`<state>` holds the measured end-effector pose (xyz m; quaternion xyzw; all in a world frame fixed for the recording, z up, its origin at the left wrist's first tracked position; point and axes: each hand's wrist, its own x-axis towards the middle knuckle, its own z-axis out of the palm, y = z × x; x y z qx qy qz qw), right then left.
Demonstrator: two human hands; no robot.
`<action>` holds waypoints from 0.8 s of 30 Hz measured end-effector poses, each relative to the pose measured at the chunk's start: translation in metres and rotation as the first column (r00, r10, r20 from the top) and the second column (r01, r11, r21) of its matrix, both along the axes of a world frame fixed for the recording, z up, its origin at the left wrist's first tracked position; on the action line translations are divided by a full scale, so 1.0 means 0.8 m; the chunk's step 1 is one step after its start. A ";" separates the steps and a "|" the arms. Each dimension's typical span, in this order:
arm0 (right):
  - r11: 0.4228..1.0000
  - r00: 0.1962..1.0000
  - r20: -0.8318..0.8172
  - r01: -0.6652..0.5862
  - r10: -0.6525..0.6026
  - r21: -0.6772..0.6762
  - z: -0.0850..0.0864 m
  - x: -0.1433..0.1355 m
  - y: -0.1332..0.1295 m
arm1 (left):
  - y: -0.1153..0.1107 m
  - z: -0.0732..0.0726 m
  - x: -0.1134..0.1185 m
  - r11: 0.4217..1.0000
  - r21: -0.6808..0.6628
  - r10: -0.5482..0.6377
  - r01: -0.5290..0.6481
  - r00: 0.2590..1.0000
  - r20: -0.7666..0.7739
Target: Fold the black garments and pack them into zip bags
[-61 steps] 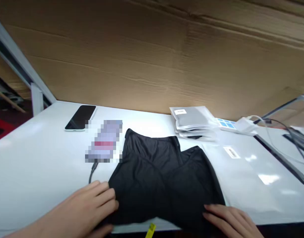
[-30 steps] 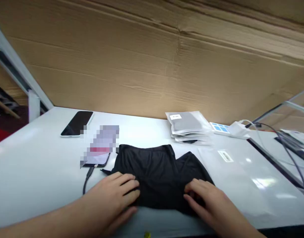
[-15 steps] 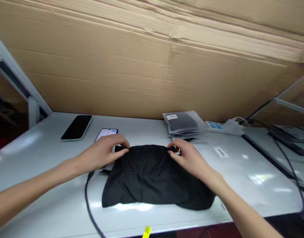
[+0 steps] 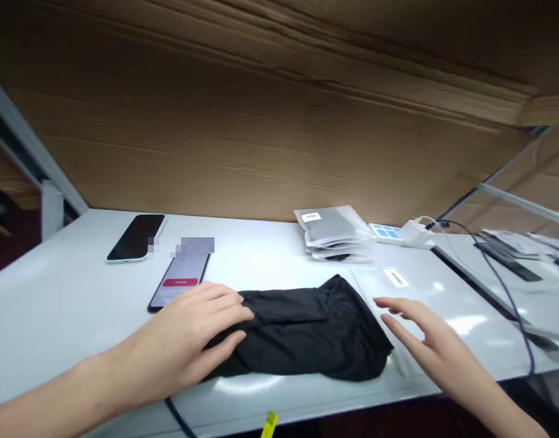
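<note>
Its fingers loosely together and thumb apart, the left hand (image 4: 201, 331) is resting on the left end of a black cloth (image 4: 302, 350); I am watching from afar and cannot tell whether any fabric is being pinched beneath. The right hand (image 4: 425, 337) is hovering just beside the other end, thumb and fingers spread, gripping nothing. The cloth is lying at lower centre, its long axis running left to right between the hands, extending rightward from the left fingers and sitting leftward of the right ones. The left hand is nearer, being in contact.

I am counting two hands, one cloth and, at left, two phones: one lit (image 4: 183, 283), one dark (image 4: 135, 238). One stack of packets (image 4: 336, 228) is standing beyond the cloth, its layers too blurred for me to number. At right, one clear bag (image 4: 425, 304) is lying flat, carrying one label (image 4: 396, 278). One power strip (image 4: 386, 233) is sitting at upper right, with one white plug (image 4: 415, 232) beside the packets. One yellow tag (image 4: 269, 424) is showing at bottom centre.
</note>
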<state>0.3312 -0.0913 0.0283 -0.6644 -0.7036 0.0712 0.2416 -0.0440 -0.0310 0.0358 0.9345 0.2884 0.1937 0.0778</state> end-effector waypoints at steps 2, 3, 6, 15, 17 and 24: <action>0.994 0.994 -0.006 0.108 -0.108 -0.031 -0.007 0.016 -0.005 | 0.001 0.002 0.031 0.998 -0.041 -0.048 0.049 0.999 0.019; 0.989 0.990 -0.006 0.139 -0.140 -0.054 -0.013 0.020 -0.007 | 0.002 -0.001 0.049 0.995 -0.056 -0.086 0.086 0.996 -0.008; 0.984 0.988 -0.002 0.156 -0.157 -0.088 -0.036 0.022 -0.011 | 0.004 -0.025 0.095 0.975 -0.106 -0.209 0.197 0.971 -0.114; 0.979 0.982 -0.059 0.182 -0.177 0.094 -0.031 -0.004 -0.009 | 0.013 -0.081 0.123 0.965 -0.115 -0.251 0.237 0.959 -0.135; 0.949 0.971 -0.097 0.234 -0.218 0.213 -0.018 -0.030 -0.005 | 0.013 -0.079 0.131 0.970 -0.079 -0.238 0.229 0.963 -0.128; 0.930 0.945 -0.103 -0.278 0.310 0.240 -0.004 -0.127 -0.014 | -0.023 -0.053 0.108 0.952 0.206 -0.243 0.225 0.968 0.068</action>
